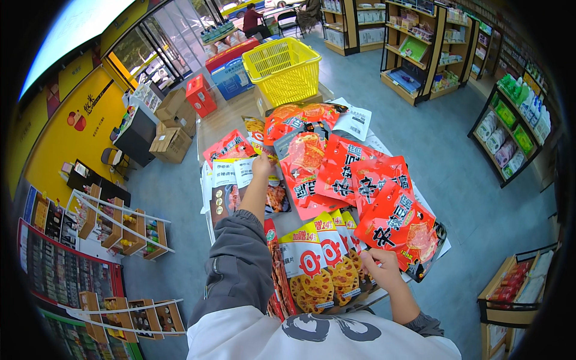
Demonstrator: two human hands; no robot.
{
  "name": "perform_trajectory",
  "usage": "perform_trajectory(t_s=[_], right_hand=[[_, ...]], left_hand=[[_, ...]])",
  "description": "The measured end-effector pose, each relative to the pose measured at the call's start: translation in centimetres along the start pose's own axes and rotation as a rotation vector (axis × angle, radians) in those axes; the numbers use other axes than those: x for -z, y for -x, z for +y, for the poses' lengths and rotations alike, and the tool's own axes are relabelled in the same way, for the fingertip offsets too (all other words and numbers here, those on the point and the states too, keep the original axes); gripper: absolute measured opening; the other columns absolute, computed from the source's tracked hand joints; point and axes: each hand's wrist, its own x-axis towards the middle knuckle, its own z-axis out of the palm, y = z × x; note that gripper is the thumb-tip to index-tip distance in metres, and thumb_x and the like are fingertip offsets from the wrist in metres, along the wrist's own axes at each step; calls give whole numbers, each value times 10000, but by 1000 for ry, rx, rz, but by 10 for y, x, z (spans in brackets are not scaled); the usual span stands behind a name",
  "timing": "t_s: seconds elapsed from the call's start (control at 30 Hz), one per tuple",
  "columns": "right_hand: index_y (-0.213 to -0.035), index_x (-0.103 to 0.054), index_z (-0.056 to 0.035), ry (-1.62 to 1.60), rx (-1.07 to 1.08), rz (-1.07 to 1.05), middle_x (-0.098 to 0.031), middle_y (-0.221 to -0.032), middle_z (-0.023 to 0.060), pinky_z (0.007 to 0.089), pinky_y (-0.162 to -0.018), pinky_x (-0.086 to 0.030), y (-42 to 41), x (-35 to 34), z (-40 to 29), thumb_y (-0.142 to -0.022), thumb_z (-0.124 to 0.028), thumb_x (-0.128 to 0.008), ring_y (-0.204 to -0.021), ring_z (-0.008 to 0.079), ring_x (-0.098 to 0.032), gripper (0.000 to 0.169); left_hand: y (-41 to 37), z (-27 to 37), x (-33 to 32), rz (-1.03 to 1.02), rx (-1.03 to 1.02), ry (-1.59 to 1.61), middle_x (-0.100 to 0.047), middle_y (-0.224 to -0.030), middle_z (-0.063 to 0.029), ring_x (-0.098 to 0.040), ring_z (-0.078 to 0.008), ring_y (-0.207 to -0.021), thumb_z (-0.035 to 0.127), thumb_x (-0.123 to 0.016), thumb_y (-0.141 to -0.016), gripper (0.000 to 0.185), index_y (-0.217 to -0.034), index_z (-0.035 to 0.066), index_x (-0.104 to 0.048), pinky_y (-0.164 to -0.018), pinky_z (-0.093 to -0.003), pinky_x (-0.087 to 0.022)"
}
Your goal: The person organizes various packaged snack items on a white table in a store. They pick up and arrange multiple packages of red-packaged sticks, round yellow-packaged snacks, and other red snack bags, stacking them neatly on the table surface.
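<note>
Many flat snack pouches cover the table before me. My left hand (262, 167) is at the white-and-brown pouches (223, 175) on the left, fingertips at the yellow top of a pouch; whether it grips one is unclear. My right hand (380, 265) has its thumb and fingers at the edge of the lotus root slice pouches (344, 270), just below a red pouch (398, 225). More red pouches (346, 168) overlap on the right, beside a large grey-and-red pouch (306, 166) in the middle. A long red pouch (276, 270) lies partly under my left sleeve.
A yellow plastic basket (288, 72) stands at the table's far end, near a red box (201, 95) and a blue box (231, 78). Cardboard boxes (171, 144) are on the floor at left. Stocked shelves (513, 130) stand at right. A person (253, 20) sits far off.
</note>
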Motion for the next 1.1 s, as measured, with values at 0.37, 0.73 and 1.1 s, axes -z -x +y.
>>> perform_trajectory(t_s=[0.37, 0.73, 1.1], right_hand=[[-716, -647, 10, -84, 17, -12, -596, -562, 26, 237, -484, -407, 2, -6, -3, -942, -214, -608, -514, 63, -550, 320], [-1104, -605, -22, -69, 330, 72, -655, -991, 103, 312, -782, -496, 9, 9, -27, -884, -287, -667, -878, 171, -628, 350], [-1241, -555, 24, -86, 58, -880, -640, -1164, 148, 332, -870, -512, 50, -28, -27, -895, -414, -665, -995, 212, -638, 569]], left_hand=[[79, 145, 61, -35, -396, -147, -654, -877, -51, -631, -129, -754, 286, -440, -1008, 311, -994, 32, -618, -646, -279, -534], [346, 262, 62, -330, -959, -1109, -547, -675, -177, -566, -281, -598, 237, -486, -992, 262, -902, 6, -568, -559, -330, -419], [386, 167, 53, -528, -703, -897, -625, -748, -187, -629, -342, -679, 147, -556, -951, 155, -1029, 18, -591, -613, -369, -466]])
